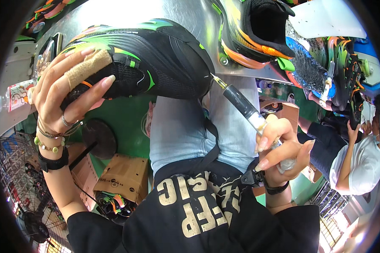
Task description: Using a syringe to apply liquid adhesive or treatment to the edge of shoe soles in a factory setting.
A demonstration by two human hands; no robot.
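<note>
Black sports shoe with green and orange accents is at the near edge of the shiny metal desk, with its toe pointing to the right; I cannot tell if it rests on the desk. The left hand, with a beige bandage around one finger, is grasping this shoe by its heel part. The right hand is grasping a clear syringe filled with black liquid. Its thin tip is just beside the toe; whether they touch is not clear. Beyond the syringe stands another black shoe with orange sole edge.
</note>
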